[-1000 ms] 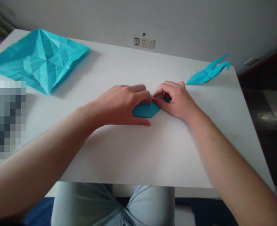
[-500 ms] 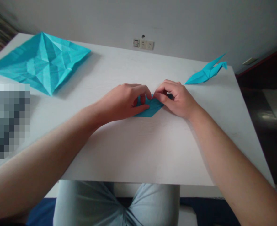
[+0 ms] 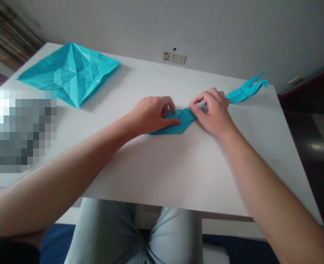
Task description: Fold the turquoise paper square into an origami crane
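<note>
A folded piece of blue origami paper (image 3: 183,125) lies on the white table between my hands. My left hand (image 3: 156,115) rests on its left part, thumb pressed flat on top and fingers curled at the far edge. At the paper's right point, my right hand (image 3: 211,112) pinches it between thumb and forefinger. Fold lines run slantwise across the paper's upper face. My fingers hide its left portion and part of its right tip. Just behind my right hand stands a finished blue paper crane (image 3: 244,92).
A large creased blue sheet (image 3: 76,73) lies at the back left of the white table (image 3: 150,168). A pixelated object (image 3: 18,135) is at the left edge. Wall sockets (image 3: 174,57) sit behind the table, and a curtain (image 3: 10,33) hangs at the far left.
My right hand has moved right along the paper, away from my left hand, uncovering more of the folded face. The camera view has shifted, so the sheet and pixelated object appear farther right.
</note>
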Motion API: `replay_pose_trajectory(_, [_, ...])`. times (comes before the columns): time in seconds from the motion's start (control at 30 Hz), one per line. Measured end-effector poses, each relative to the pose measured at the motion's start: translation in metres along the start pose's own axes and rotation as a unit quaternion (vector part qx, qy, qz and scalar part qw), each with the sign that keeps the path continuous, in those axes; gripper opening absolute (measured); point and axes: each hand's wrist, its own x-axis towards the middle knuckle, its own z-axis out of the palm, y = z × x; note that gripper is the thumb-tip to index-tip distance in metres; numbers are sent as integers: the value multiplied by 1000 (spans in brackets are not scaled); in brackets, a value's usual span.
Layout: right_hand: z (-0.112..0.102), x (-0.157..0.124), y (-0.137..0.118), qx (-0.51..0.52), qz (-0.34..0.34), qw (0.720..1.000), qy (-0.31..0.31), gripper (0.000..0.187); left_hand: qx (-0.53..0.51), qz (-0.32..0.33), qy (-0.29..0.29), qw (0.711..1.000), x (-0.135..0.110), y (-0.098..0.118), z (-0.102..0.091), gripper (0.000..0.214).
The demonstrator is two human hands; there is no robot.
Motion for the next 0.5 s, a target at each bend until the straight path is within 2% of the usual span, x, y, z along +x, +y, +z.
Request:
replay_pose_trajectory(0.13, [-3,0,-4,14,-10,1000,-9,37,19,-13,3,1000,1,-2,1,34])
replay_pose_trajectory(0.27, [-10,2,-9,118,-56,991,-28,34,17,-5,21,1000,1,-10,7,41])
replay_pose_trajectory(0.4, [-14,5,-13,252,-59,965,-39,54,18,-9,33,999,2,-14,9,62])
replay_pose_trajectory(0.5, [-16,6,-18,295,-56,954,-10,67,33,-14,26,999,4,-13,5,63])
